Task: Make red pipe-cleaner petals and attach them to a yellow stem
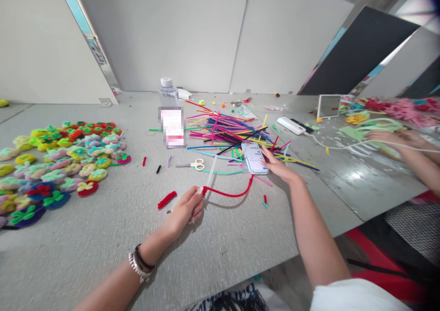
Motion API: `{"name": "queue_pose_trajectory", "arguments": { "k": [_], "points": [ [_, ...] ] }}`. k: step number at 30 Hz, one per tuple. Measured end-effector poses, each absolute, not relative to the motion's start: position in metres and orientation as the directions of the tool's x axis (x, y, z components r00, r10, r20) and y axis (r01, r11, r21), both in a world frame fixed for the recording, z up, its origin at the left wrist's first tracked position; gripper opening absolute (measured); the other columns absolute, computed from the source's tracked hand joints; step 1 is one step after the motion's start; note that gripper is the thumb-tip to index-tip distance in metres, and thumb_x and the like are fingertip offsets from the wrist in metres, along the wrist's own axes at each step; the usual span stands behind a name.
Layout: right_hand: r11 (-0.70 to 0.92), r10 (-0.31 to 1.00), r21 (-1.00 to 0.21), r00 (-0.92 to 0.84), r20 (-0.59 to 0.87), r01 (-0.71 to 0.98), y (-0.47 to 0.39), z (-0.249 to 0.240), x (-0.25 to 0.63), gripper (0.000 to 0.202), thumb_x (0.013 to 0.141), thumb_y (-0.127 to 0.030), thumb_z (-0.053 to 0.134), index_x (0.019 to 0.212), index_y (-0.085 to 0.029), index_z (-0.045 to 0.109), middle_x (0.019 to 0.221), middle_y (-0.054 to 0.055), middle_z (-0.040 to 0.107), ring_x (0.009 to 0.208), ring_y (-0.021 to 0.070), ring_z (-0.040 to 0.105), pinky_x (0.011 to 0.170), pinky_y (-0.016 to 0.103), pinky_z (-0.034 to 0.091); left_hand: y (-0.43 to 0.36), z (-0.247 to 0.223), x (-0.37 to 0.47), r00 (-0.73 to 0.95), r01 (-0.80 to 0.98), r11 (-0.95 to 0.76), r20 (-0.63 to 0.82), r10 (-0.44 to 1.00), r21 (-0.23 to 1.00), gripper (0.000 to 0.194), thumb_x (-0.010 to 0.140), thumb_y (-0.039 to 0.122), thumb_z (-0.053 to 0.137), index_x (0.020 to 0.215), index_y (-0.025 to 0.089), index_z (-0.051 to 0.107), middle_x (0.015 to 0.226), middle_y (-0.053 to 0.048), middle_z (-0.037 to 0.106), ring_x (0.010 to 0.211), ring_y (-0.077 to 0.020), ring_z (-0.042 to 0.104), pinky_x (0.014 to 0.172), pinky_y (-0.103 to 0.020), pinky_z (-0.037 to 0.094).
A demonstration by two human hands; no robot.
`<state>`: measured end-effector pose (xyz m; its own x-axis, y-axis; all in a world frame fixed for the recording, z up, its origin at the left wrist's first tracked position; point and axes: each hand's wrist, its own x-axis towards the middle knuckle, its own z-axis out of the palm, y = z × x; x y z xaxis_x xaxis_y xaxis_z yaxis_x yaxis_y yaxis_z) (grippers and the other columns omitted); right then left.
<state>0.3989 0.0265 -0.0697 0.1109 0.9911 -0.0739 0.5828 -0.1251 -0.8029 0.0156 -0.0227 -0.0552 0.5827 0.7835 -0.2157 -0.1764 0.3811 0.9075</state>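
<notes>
A red pipe cleaner (230, 195) is pinched at one end in my left hand (189, 206), and it curves right to the lower edge of a phone. A translucent strip (212, 170) rises from the same fingertips. My right hand (277, 166) lies at the phone's (255, 157) right edge, fingers apart, touching its lit screen. Behind the phone spreads a pile of colourful pipe cleaners (223, 128). Scissors (192, 165) with pale handles lie on the table between the pile and my left hand. A fuzzy red piece (167, 200) rests left of that hand.
Many fuzzy flower shapes (58, 164) cover the table's left side. A bottle (168, 93) stands at the back. A white power bank (291, 125) with a cable lies back right. Another person's hands (385, 139) are at the far right near green strands.
</notes>
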Motion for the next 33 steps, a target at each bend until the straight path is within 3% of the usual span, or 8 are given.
{"name": "queue_pose_trajectory", "arguments": {
  "k": [3,11,17,27,30,33],
  "points": [
    [-0.092,0.992,-0.805,0.121,-0.025,0.586,0.03,-0.075,0.401,0.082,0.082,-0.042,0.059,0.152,-0.031,0.019,0.159,0.002,0.021,0.146,0.0235,0.02,0.118,0.045,0.016,-0.022,-0.055,0.016,0.58,-0.174,0.38,-0.218,0.785,0.908,0.029,0.094,0.039,0.044,0.074,0.02,0.037,0.052,0.01,0.029,0.04,-0.0035,0.024,0.039,-0.018,0.019],
    [-0.092,0.971,-0.795,0.23,0.061,0.6,0.04,-0.083,0.395,0.074,0.083,-0.042,0.057,0.15,-0.028,0.027,0.152,0.009,0.038,0.138,0.0282,0.038,0.111,0.05,0.032,-0.021,-0.055,0.015,0.577,-0.176,0.39,-0.227,0.785,0.904,0.029,0.094,0.039,0.045,0.074,0.02,0.036,0.053,0.01,0.028,0.04,-0.0037,0.024,0.039,-0.018,0.019],
    [-0.137,0.933,-0.742,0.338,0.127,0.657,0.049,-0.086,0.381,0.075,0.076,-0.046,0.067,0.143,-0.028,0.039,0.147,0.011,0.044,0.139,0.033,0.033,0.113,0.054,0.024,-0.022,-0.057,0.015,0.574,-0.178,0.39,-0.226,0.787,0.904,0.03,0.094,0.04,0.046,0.073,0.02,0.036,0.054,0.009,0.03,0.041,-0.0034,0.025,0.04,-0.018,0.02],
    [-0.28,0.888,-0.676,0.451,0.088,0.682,0.051,-0.081,0.364,0.086,0.069,-0.051,0.07,0.144,-0.021,0.039,0.149,0.017,0.038,0.14,0.0418,0.025,0.11,0.068,0.005,-0.02,-0.059,0.015,0.581,-0.18,0.386,-0.219,0.784,0.905,0.031,0.094,0.042,0.047,0.074,0.02,0.037,0.053,0.009,0.03,0.04,-0.0036,0.025,0.04,-0.018,0.019],
    [-0.251,0.903,-0.72,0.424,0.066,0.647,0.05,-0.08,0.369,0.085,0.073,-0.052,0.067,0.146,-0.021,0.036,0.15,0.017,0.037,0.141,0.0395,0.026,0.112,0.066,0.008,-0.02,-0.059,0.015,0.577,-0.177,0.389,-0.224,0.785,0.904,0.032,0.093,0.043,0.047,0.074,0.02,0.037,0.053,0.009,0.03,0.04,-0.0036,0.025,0.039,-0.019,0.019],
    [-0.201,0.927,-0.765,0.372,0.054,0.612,0.047,-0.079,0.378,0.078,0.079,-0.049,0.061,0.147,-0.024,0.033,0.149,0.014,0.041,0.139,0.0341,0.034,0.112,0.06,0.022,-0.021,-0.059,0.015,0.577,-0.175,0.388,-0.225,0.785,0.905,0.034,0.093,0.045,0.048,0.073,0.02,0.036,0.053,0.009,0.029,0.04,-0.0037,0.025,0.04,-0.019,0.018]
  ]
}}
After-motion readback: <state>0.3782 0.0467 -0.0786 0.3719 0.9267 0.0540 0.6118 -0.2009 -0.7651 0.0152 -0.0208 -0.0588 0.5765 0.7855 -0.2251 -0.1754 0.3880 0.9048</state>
